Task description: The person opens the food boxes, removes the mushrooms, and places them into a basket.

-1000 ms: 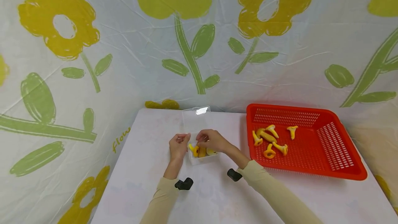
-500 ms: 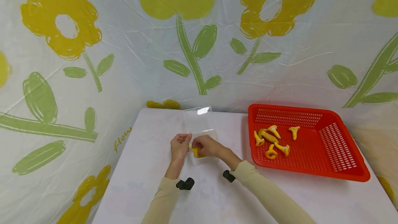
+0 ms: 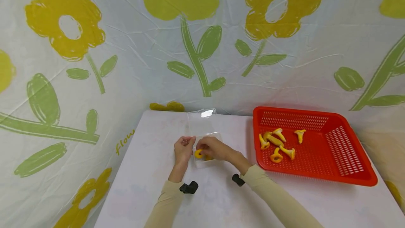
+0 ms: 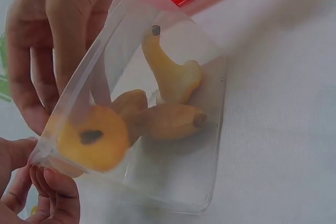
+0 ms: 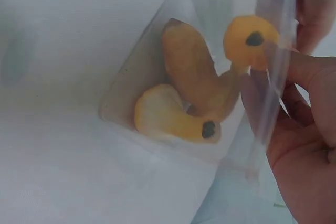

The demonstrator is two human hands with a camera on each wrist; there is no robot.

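Note:
A clear plastic box point(image 3: 205, 164) stands on the table with its hinged lid point(image 3: 202, 124) tipped back. My left hand point(image 3: 183, 150) pinches the box's left rim between thumb and fingers. My right hand point(image 3: 215, 147) reaches down inside the box, its thumb and fingers at a yellow chanterelle mushroom point(image 3: 198, 154) that it pinches near the left wall. Through the wall in the left wrist view, that mushroom's round cap point(image 4: 100, 148) shows a dark spot. Beside it lie a curved pale-yellow mushroom point(image 4: 170, 72) and a browner mushroom point(image 4: 170, 121). The right hand hides part of the contents.
To the right stands a red perforated plastic basket point(image 3: 316, 157) with several yellow mushrooms point(image 3: 287, 151) gathered at its left side. A flower-printed cloth point(image 3: 142, 45) hangs behind the white table point(image 3: 142, 192). Black wrist mounts point(image 3: 188, 187) sit by both sleeves.
My right hand has shifted left inside the box and settled at the left-hand mushroom, which has turned so its round cap shows. The left hand keeps its grip on the rim.

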